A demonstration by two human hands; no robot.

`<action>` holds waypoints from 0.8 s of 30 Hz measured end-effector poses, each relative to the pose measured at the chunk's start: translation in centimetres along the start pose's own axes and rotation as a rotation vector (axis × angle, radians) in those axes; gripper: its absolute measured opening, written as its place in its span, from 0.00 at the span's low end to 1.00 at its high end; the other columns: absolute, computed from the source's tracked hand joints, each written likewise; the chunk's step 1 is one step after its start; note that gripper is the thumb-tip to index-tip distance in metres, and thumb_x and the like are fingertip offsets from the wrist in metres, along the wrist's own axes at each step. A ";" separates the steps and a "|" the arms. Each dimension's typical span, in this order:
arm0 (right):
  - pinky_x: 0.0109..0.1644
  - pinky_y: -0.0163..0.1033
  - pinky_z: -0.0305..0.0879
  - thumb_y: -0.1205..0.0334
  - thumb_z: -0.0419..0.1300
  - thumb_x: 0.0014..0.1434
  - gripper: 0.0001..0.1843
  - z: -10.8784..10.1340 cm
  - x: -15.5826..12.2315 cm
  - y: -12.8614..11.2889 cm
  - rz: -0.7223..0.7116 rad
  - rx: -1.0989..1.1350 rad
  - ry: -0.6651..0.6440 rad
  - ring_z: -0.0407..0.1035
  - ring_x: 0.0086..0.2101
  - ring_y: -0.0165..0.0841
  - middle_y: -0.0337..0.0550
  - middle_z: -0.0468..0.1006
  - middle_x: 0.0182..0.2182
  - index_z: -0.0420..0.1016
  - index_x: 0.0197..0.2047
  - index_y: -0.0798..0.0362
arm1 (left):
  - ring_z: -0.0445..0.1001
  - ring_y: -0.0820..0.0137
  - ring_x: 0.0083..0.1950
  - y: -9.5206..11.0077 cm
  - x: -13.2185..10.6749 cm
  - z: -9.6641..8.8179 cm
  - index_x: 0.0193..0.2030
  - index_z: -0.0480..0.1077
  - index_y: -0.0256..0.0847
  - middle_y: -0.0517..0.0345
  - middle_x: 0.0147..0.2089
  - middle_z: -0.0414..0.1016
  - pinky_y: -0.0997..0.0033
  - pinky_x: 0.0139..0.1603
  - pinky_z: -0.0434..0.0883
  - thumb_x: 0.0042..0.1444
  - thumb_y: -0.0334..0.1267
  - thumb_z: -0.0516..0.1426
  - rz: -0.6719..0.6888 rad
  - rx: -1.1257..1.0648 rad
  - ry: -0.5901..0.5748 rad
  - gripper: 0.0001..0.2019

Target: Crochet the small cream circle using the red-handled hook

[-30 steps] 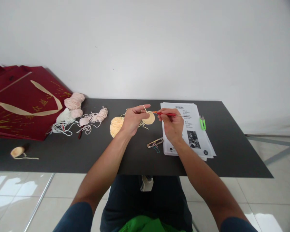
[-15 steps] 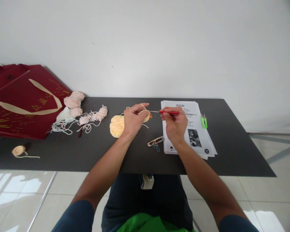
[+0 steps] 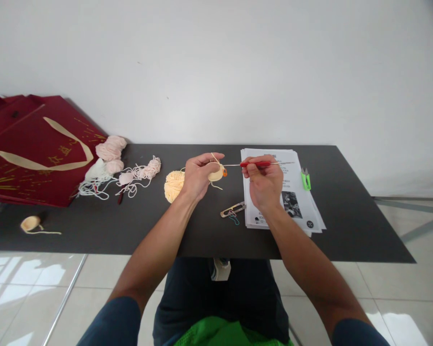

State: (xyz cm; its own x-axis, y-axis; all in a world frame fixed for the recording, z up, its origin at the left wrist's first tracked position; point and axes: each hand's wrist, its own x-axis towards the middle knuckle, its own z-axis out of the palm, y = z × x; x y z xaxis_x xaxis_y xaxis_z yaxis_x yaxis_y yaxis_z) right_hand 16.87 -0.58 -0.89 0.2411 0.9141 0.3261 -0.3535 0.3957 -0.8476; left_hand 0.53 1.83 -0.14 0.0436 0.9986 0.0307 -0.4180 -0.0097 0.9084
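My left hand (image 3: 200, 174) pinches a small round piece of pale yellow crochet (image 3: 215, 173), and a strand of yarn runs up over the index finger. An orange stitch marker (image 3: 225, 172) hangs at the piece's right edge. In my right hand (image 3: 266, 181) is a crochet hook with a red grip (image 3: 255, 164); its thin metal shaft points left and its tip meets the crochet piece. Whether the tip sits inside a stitch is too small to tell. Just left of my left hand lies a ball of yellow yarn (image 3: 173, 186), partly behind the wrist.
Printed sheets (image 3: 265, 225) lie under my right hand, with green thread snips (image 3: 305, 179) at their right edge. Another pair of snips (image 3: 233, 210) lies near a teal stitch marker (image 3: 234, 219). Leftward are pink yarn (image 3: 110, 149), a red bag (image 3: 32, 144) and a small cream crochet piece (image 3: 30, 224).
My left hand has turned slightly, so more of the round crochet piece shows. The hook's grip has shifted a little right and up in my right hand.
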 end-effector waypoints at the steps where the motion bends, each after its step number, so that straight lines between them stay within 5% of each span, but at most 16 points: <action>1: 0.30 0.34 0.69 0.62 0.73 0.56 0.10 -0.1 0.1 0.1 0.047 0.040 -0.003 0.73 0.28 0.26 0.35 0.84 0.33 0.75 0.35 0.47 | 0.73 0.74 0.25 0.0 -0.1 0.0 0.36 0.84 0.39 0.60 0.27 0.78 0.74 0.28 0.67 0.41 0.28 0.67 -0.011 -0.001 -0.005 0.12; 8: 0.37 0.33 0.80 0.55 0.75 0.55 0.11 -0.4 0.3 1.9 0.279 0.134 0.032 0.78 0.32 0.27 0.37 0.86 0.35 0.78 0.36 0.47 | 0.76 0.73 0.30 -0.7 -0.5 0.6 0.36 0.83 0.39 0.57 0.31 0.81 0.72 0.35 0.71 0.44 0.34 0.71 -0.009 0.014 -0.038 0.10; 24: 0.39 0.34 0.82 0.56 0.75 0.55 0.12 0.5 -0.3 1.7 0.307 0.111 0.074 0.79 0.31 0.27 0.38 0.86 0.33 0.80 0.37 0.50 | 0.72 0.73 0.33 -0.9 -0.4 0.1 0.43 0.85 0.44 0.57 0.38 0.78 0.72 0.34 0.68 0.50 0.35 0.68 0.160 0.188 -0.021 0.11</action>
State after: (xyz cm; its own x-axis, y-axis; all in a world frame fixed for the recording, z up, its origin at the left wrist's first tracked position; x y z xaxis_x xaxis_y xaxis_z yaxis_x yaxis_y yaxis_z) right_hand 15.72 -0.14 -2.21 0.1716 0.9848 0.0281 -0.5151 0.1140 -0.8495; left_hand 0.98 1.40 -0.93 0.0102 0.9823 0.1871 -0.2445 -0.1790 0.9530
